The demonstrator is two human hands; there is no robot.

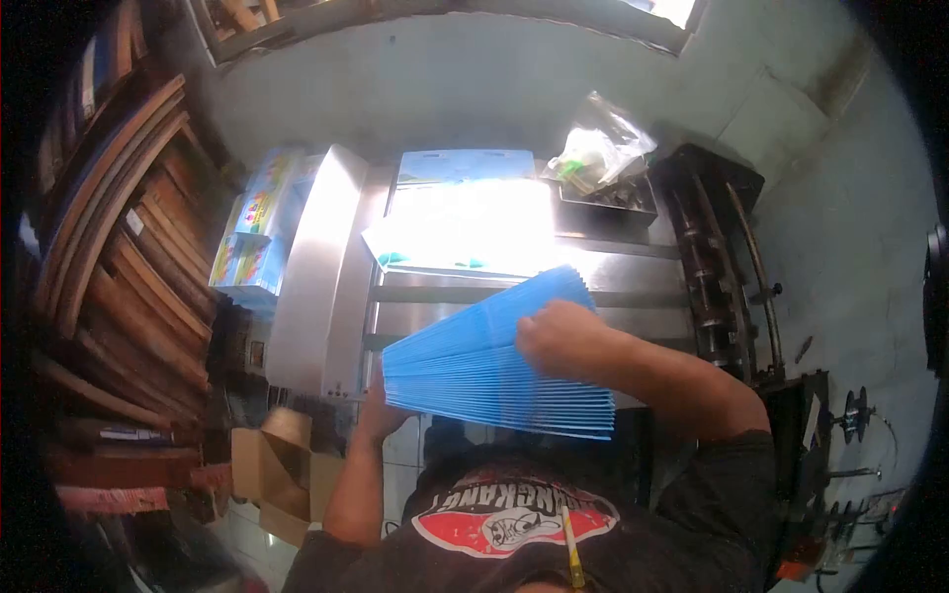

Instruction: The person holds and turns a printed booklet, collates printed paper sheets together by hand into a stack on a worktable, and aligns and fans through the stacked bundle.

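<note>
A thick stack of blue sheets [474, 361] is fanned out in front of my torso, narrow at the left and spread wide at the right. At its narrow end, my left hand [384, 410] grips the sheets from below and the side; most of its fingers are hidden beneath them. My right hand [559, 336] is curled into a fist and presses on top of the fan near its wide end. Behind the fan, a pile of pale sheets [465, 222] with a glaring top lies on the metal table of a machine.
Printed boxes [259, 232] stand at the left beside an upright metal panel [316, 277]. A plastic bag [603, 148] lies over a dark tray [618, 203]. Machine rollers [702, 267] run along the right. An open cardboard box [272, 469] sits low at the left.
</note>
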